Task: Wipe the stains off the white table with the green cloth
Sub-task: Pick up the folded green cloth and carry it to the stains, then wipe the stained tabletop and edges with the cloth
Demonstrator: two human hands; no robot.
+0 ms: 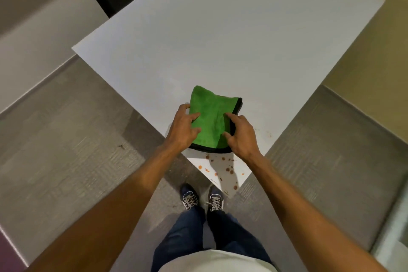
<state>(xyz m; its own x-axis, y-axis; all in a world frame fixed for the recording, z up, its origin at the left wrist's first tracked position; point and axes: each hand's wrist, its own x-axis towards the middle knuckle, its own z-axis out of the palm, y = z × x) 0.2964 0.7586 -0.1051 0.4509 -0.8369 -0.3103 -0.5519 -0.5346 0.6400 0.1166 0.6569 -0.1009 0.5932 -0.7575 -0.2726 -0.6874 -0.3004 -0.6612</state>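
Left hand (pixel 184 127), right hand (pixel 239 133): fingers spread, pressing folded black-edged green cloth (pixel 210 121); stains (pixel 228 170) beside.

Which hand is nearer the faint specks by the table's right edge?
Right. The right hand rests on the green cloth just beside those specks; the left hand presses the cloth's far side.

Green cloth (pixel 209 121), black-edged; white table (pixel 220 51); reddish-brown stains (pixel 228 170).
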